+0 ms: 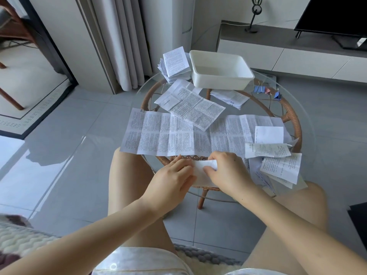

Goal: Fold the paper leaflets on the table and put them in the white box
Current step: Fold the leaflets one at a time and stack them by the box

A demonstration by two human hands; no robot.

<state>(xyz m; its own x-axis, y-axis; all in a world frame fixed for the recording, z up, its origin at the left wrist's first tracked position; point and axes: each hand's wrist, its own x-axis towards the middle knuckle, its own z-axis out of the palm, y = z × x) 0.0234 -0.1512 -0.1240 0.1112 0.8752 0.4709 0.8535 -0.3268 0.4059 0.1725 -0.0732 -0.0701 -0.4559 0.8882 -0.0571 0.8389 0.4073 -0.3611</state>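
Note:
At the near edge of the round glass table (305,124), my left hand (174,175) and my right hand (226,171) both pinch a small white folded leaflet (202,171); its right end curls under my right fingers. A long creased leaflet (178,135) lies unfolded across the table just beyond my hands. A smaller open leaflet (190,106) rests on top of it. The white box (220,70) stands at the far side, with nothing visible inside. A stack of folded leaflets (174,64) leans against its left side.
Loose leaflets (278,167) pile up at the right near edge. More folded papers (230,98) lie in front of the box. Binder clips (266,91) sit at the far right. The table has a rattan base (294,118). My bare knees flank the table.

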